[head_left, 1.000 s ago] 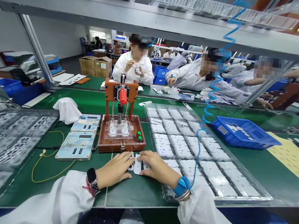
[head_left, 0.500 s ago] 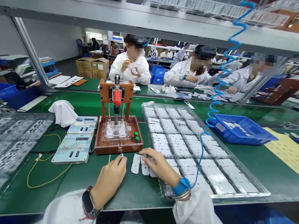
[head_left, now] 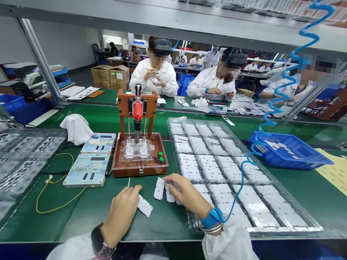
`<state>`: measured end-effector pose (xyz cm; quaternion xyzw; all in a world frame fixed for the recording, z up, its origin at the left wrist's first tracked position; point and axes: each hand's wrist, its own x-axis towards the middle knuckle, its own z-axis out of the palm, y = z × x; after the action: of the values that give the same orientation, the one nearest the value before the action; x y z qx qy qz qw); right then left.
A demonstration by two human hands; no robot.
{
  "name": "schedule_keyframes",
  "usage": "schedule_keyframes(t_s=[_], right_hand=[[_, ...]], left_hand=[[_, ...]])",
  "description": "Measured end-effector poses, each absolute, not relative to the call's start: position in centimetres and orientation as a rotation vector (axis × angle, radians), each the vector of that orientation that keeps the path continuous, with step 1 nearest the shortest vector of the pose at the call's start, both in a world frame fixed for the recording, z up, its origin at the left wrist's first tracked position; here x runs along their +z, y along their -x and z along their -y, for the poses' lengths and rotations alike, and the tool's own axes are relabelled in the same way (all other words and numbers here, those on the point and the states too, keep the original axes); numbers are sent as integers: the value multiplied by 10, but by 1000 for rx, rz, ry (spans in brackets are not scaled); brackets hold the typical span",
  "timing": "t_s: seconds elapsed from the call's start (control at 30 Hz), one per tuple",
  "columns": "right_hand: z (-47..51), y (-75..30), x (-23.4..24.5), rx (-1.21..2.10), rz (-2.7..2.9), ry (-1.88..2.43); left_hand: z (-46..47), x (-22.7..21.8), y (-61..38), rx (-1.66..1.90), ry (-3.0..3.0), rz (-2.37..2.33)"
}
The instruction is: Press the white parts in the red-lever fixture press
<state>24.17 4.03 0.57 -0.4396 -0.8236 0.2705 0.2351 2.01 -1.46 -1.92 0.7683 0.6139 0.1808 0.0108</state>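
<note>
My left hand [head_left: 124,207] is closed low over the bench, with a flat white plate with small holes [head_left: 145,206] sticking out to the right from its fingers. A thin white stick [head_left: 129,182] shows above its fingertips; whether the hand grips it is unclear. Over by the tray, my right hand [head_left: 183,192] has its thumb and forefinger apart and rests at a short row of similar plates. One plate [head_left: 159,188] lies by the fingertips; another [head_left: 170,194] is partly under the thumb. The other fingers hide the rest of the row.
Behind my hands stands a brown press fixture [head_left: 122,168] with a red-gripped lever. Left of it are two meter boxes [head_left: 87,172]. A clear tray [head_left: 304,225] of white plates fills the right, near a blue bin [head_left: 302,160]. A coiled blue cord [head_left: 239,187] reaches my right wristband. People sit opposite.
My left hand has drawn back slightly from the fixture, and the plate at its fingers now shows much more, pointing right. My right hand stays by the row. The view has shifted a little.
</note>
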Motion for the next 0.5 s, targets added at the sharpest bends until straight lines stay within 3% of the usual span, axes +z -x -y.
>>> schedule_keyframes(t_s=[0.3,0.43,0.5], right_hand=[[-38,-242,2,610,2421,1088],[-36,-239,4,513,2547,1101],[-35,-238,5,495,2577,1121]], left_hand=[[17,-8,-10,434,-2149,-2195],[18,-15,-4,705,-2449,-1591],[16,-15,-5,657,-2528,-1356]])
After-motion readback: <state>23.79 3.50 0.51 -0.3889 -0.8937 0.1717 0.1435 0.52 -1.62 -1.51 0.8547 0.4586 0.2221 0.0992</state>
